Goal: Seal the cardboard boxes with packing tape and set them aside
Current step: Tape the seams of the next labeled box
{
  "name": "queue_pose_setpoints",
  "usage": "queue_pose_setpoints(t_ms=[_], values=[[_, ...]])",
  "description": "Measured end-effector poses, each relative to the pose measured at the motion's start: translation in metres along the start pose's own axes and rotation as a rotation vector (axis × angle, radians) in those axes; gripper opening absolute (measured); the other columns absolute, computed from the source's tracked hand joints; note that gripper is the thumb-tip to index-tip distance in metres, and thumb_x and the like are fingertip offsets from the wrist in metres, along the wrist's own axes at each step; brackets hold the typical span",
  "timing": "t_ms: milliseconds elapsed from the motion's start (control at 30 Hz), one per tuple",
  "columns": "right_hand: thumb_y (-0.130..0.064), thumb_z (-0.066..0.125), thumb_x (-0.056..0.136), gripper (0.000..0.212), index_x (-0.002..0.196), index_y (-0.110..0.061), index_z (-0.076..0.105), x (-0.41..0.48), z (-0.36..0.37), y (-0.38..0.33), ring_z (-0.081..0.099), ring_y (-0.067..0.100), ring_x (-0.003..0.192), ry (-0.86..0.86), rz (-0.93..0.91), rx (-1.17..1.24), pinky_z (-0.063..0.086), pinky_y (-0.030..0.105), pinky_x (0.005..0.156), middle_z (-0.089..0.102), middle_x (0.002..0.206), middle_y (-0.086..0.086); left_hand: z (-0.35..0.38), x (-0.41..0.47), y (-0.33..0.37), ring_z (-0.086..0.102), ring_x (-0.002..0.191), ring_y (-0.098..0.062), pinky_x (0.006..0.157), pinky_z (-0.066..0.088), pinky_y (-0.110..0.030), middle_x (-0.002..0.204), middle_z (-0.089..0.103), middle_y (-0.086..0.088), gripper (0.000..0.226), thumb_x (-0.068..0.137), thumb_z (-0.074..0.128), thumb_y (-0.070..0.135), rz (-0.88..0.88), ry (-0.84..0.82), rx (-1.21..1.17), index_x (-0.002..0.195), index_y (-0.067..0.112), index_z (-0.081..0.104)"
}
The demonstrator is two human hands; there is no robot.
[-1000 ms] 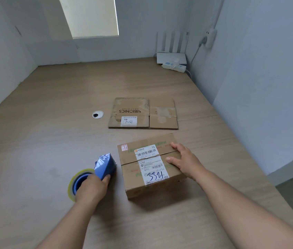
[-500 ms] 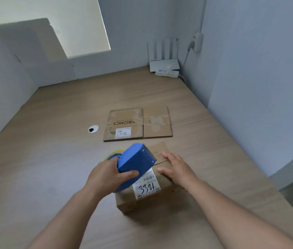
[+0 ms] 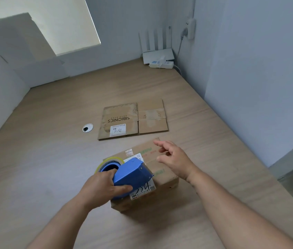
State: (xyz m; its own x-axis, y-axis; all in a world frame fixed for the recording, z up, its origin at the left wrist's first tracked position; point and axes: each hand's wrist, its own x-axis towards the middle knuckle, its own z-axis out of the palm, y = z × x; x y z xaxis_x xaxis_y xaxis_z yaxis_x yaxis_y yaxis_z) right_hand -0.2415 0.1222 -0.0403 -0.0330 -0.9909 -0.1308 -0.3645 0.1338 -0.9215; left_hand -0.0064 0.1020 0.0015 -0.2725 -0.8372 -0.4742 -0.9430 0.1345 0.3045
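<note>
Two cardboard items are lying on the wooden table (image 3: 52, 168): a closed cardboard box (image 3: 161, 169) near the person and a flattened box (image 3: 133, 120) just behind it, not touching it. The flattened box is showing the printed word "SIBIONICS", upside down from this view, and a white sticker with handwriting I cannot read surely. The closed box is carrying a white shipping label (image 3: 143, 191) with thick black handwritten strokes. The blue plastic tape dispenser (image 3: 133, 174) is covering part of them, so the number is not readable. Green print on the box top is too small to read.

The left hand (image 3: 102, 189) is gripping the dispenser, fingers curled round its body, over the near left part of the box. A roll of yellowish clear tape (image 3: 109, 160) is sitting in it. The right hand (image 3: 174, 159) is hovering with relaxed, spread fingers over the far right part of the box top, holding nothing. I cannot tell whether it is touching the cardboard.

The table top is showing a pale wood grain and a round cable hole (image 3: 87, 127) with a silver ring. In the far corner, between pale grey-blue walls, a white router (image 3: 157, 54) with upright antennas and a white power strip (image 3: 161, 64) are resting.
</note>
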Motion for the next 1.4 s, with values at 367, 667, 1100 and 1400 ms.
queue_pose_setpoints(t_ms=[367,667,1100,1400], values=[[-0.011,0.063,0.089,0.016,0.092,-0.026,0.065,-0.004,0.026,0.006,0.059,0.007,0.085,-0.017,-0.007,0.168,0.051,0.023,0.079,0.066,0.094,-0.008,-0.004,0.0,0.0,0.058,0.085,-0.006,0.069,0.05,-0.016,0.098,0.061,0.01,0.049,0.08,0.066,0.054,-0.001,-0.025,-0.092,0.12,0.028,0.055],[-0.013,0.059,0.092,0.016,0.077,-0.018,0.056,-0.004,0.033,0.005,0.051,0.002,0.066,0.118,0.027,0.259,0.044,0.013,0.062,0.058,0.074,-0.008,-0.035,0.011,0.013,0.061,0.086,-0.008,0.066,0.05,-0.02,0.097,0.064,0.012,0.033,0.075,0.065,0.059,0.006,-0.168,-0.157,0.099,0.037,0.057],[-0.019,0.054,0.095,0.013,0.082,-0.015,0.053,-0.001,0.036,0.01,0.046,0.006,0.061,0.367,0.159,0.352,0.039,0.016,0.054,0.054,0.073,-0.001,-0.076,0.026,0.008,0.071,0.078,-0.019,0.077,0.05,-0.03,0.083,0.074,-0.001,0.085,0.037,0.066,0.084,-0.348,-0.239,-0.095,0.089,0.017,0.07],[-0.025,0.043,0.1,0.013,0.088,-0.019,0.044,-0.008,0.018,0.009,0.05,0.015,0.074,0.521,0.253,-0.181,0.035,0.026,0.062,0.053,0.08,-0.006,-0.065,0.064,0.054,0.067,0.086,-0.024,0.075,0.05,-0.03,0.099,0.068,-0.009,0.059,0.067,0.074,0.062,-0.427,-0.354,-0.106,0.102,0.016,0.062]])
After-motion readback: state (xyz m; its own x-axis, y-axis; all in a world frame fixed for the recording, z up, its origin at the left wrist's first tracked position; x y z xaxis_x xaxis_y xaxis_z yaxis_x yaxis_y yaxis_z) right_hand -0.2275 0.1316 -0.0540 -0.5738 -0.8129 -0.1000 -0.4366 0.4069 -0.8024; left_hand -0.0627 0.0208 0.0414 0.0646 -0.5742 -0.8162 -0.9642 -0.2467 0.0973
